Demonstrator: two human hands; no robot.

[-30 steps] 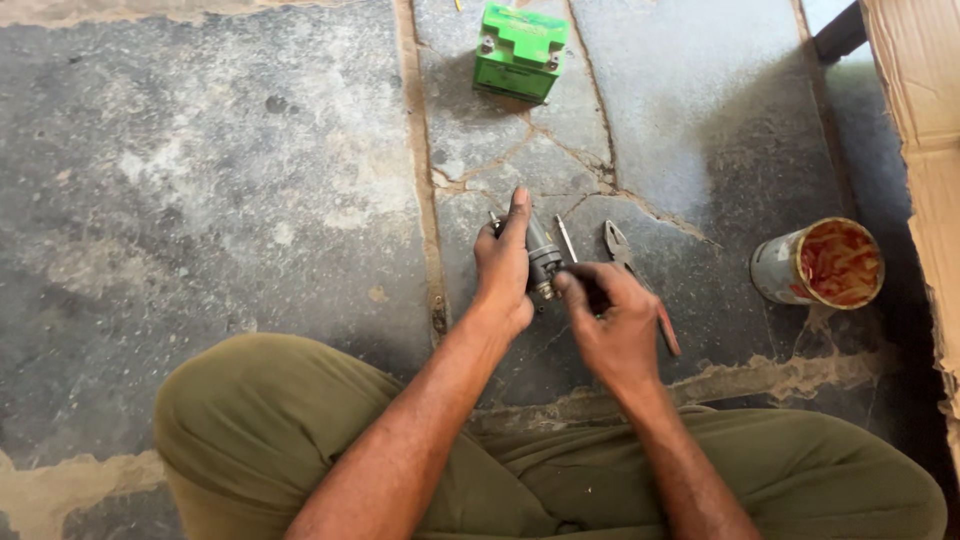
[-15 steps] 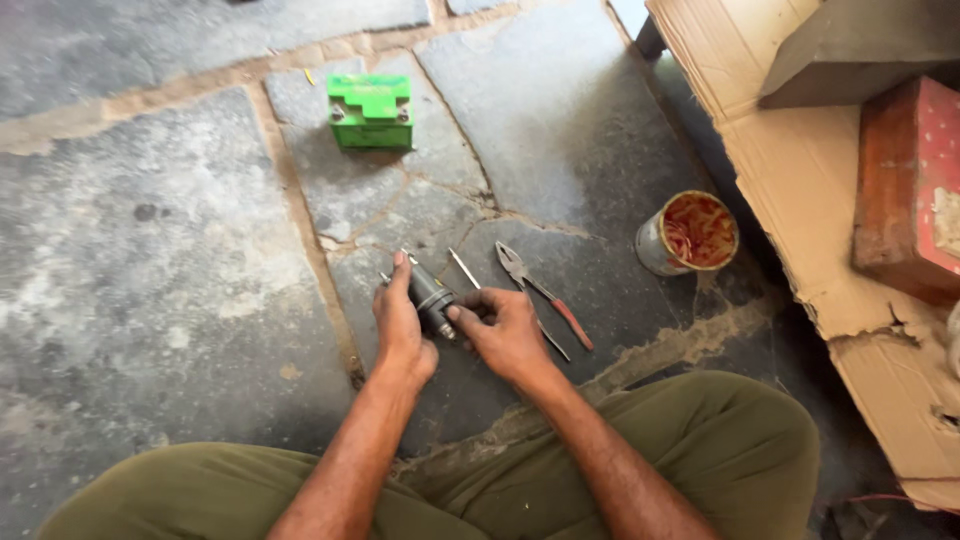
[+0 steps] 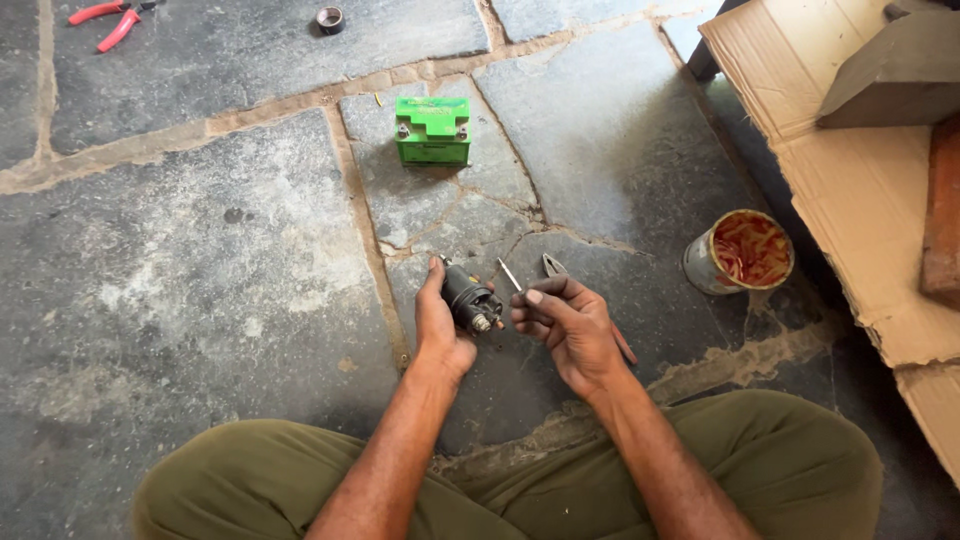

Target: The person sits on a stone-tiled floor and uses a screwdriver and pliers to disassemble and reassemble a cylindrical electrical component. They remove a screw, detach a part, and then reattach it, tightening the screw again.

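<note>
I sit cross-legged on a stone floor. My left hand (image 3: 437, 322) grips a small black cylindrical part (image 3: 468, 298) with metal terminals at its end. My right hand (image 3: 567, 325) is right beside it, fingers curled near the terminals, with a thin metal tool (image 3: 510, 275) sticking out above the fingers. Pliers (image 3: 556, 266) with reddish handles lie on the floor, partly hidden under my right hand.
A green box-shaped battery (image 3: 433, 130) stands on the floor ahead. A rusty tin with red inside (image 3: 741, 252) sits at the right. Flattened cardboard (image 3: 860, 190) lies at the right edge. Red-handled pliers (image 3: 108, 20) and a small ring (image 3: 329, 19) lie far off.
The view has shifted, so the cardboard and far tools show more. My right hand has drawn back slightly from the black part. My left hand keeps its grip.
</note>
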